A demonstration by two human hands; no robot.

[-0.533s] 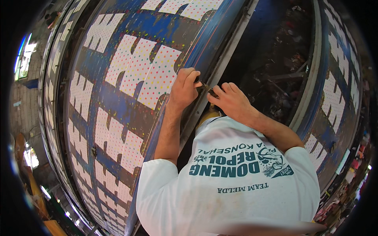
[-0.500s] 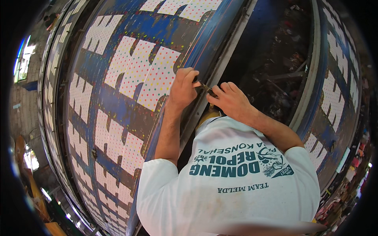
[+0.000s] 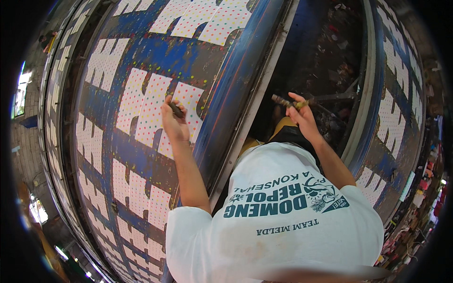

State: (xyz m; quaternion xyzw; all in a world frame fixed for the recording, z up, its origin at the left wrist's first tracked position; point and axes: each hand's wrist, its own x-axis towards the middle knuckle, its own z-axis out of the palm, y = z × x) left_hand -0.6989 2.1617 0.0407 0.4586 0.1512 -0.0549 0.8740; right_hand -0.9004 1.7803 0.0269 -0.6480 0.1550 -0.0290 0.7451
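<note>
My left hand (image 3: 175,123) is raised over the long table, its fingers curled round a short dark rod-like piece (image 3: 176,110). Beneath it lie white cut fabric pieces (image 3: 137,101) with coloured polka dots. To the right, over the dark gap beside the table, my right hand (image 3: 302,117) grips a thin, stubby, crusted stick-like tool (image 3: 281,100) with brown and yellowish stains. Its exact kind I cannot make out. The two hands are well apart, and neither touches the fabric.
The long table (image 3: 163,54) has a blue, paint-stained surface and carries rows of dotted pieces. A metal rail (image 3: 258,96) runs along its right edge. Across the dark gap, littered with scraps, stands another table with dotted pieces (image 3: 390,125). Colourful clutter (image 3: 424,184) lies at the far right.
My hands were close together at the table's edge, both at the thin tool. They have parted: the left moved left over the fabric with the dark piece, the right moved right with the tool.
</note>
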